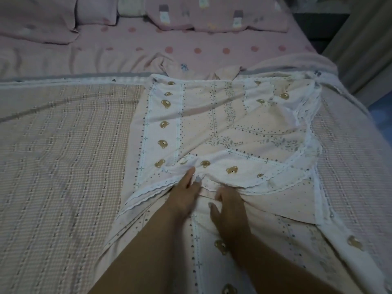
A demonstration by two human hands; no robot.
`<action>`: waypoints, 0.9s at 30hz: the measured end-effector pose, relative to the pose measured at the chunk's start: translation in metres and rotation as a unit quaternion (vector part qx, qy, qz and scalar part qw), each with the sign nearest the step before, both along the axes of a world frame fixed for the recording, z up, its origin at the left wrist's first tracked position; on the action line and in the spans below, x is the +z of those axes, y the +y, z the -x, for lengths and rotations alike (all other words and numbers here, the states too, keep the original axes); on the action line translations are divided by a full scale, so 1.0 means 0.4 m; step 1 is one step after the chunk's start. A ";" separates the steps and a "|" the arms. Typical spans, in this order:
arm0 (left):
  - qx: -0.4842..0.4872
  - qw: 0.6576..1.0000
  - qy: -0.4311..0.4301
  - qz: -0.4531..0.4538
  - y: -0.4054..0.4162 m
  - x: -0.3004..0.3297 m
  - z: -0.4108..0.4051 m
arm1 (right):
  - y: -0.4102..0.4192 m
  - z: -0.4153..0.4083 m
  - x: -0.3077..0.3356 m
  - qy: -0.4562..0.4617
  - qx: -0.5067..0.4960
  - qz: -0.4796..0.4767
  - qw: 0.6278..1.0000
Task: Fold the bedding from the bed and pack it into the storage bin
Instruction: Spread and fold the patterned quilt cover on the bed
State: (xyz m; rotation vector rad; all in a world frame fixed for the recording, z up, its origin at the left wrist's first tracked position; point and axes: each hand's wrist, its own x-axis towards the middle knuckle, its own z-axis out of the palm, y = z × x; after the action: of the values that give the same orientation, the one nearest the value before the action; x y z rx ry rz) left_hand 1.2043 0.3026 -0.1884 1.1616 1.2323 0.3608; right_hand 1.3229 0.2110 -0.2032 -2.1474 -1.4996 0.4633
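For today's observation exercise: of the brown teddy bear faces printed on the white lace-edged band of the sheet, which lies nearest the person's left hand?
The brown teddy bear face just beyond the left hand, right of its fingertips on the bear-print sheet. The next bear face lies farther right.

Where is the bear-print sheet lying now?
In the head view, the bear-print sheet lies centre-right on the checked blanket, below the pillows; both hands rest on its near edge.
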 end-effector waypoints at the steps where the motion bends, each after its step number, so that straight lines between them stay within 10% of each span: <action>1: 0.004 1.000 0.009 -0.001 -0.001 -0.009 -0.001 | -0.029 0.016 0.002 -0.065 -0.001 -0.030 0.997; 6: -0.031 0.996 0.036 -0.079 -0.014 -0.047 0.012 | -0.048 -0.007 0.019 -0.091 -0.169 0.084 0.978; 19: -0.032 0.983 0.019 -0.179 -0.039 -0.090 0.026 | 0.394 -0.055 0.233 0.346 0.020 0.039 0.937; 27: -0.013 0.985 0.005 -0.171 -0.031 -0.096 0.031 | 0.158 -0.051 0.077 -0.042 0.006 0.130 0.991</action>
State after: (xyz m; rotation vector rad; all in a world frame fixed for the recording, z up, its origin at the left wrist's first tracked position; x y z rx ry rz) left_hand 1.1920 0.2902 -0.2267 1.4720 1.1905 0.5640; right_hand 1.3434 0.2742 -0.1724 -2.3848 -1.5721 0.6093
